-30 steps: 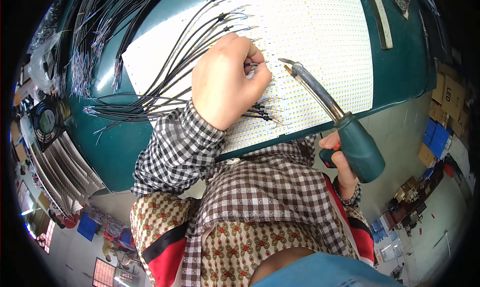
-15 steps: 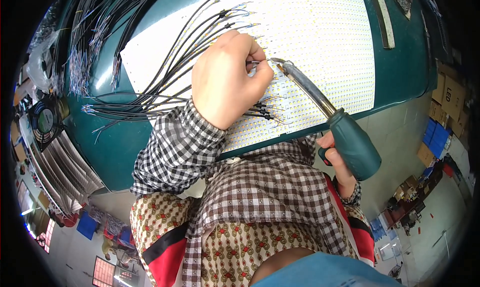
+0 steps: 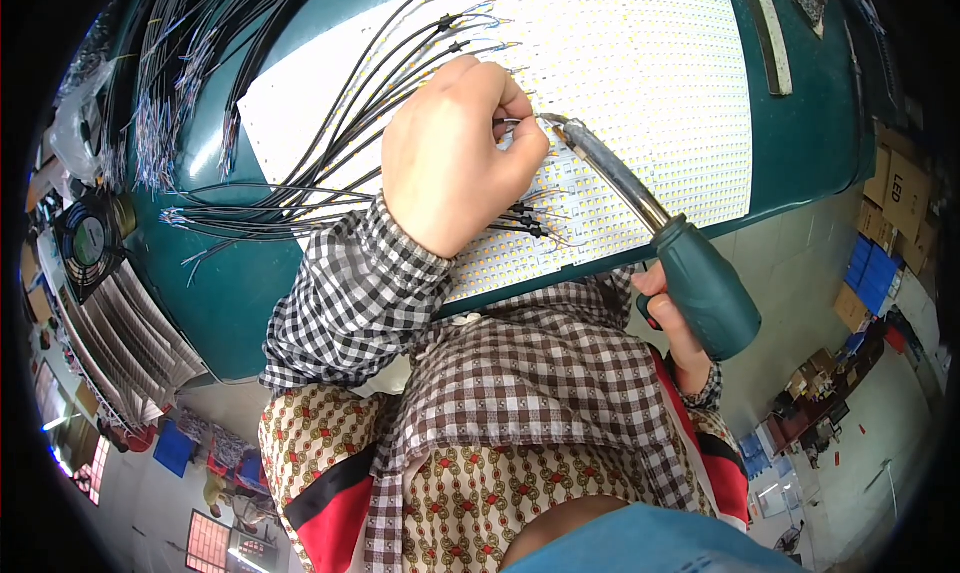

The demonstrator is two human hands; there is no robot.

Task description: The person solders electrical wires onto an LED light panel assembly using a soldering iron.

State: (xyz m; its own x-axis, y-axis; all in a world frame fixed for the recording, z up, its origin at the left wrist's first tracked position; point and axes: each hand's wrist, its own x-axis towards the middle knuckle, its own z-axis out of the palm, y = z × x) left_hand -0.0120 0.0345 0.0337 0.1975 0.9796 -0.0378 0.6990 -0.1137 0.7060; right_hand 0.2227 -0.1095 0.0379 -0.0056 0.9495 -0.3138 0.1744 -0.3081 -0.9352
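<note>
A white board dotted with rows of small yellow LEDs [image 3: 670, 93] lies on the green table. Above it, my left hand [image 3: 450, 158] is closed in a pinch on a thin black cable [image 3: 508, 122]; the fingers hide most of it. My right hand [image 3: 677, 328] grips the green handle of a soldering gun [image 3: 705, 288] past the table's front edge. Its bent tip meets the board right beside my left fingertips. Several black cables [image 3: 345, 133] with bared, coloured wire ends fan across the board's left half, some passing under my left hand.
Bundles of black cables [image 3: 175, 83] hang over the table's far left. A pale strip [image 3: 768, 38] lies at the far right. Left of the table stand a black fan [image 3: 88, 241] and a stack of grey panels [image 3: 130, 338]. Cardboard boxes [image 3: 905, 198] are piled at the right.
Both hands keep nearly the same place. The soldering gun's tip has shifted very slightly up and left; the cable is still pinched in my left hand.
</note>
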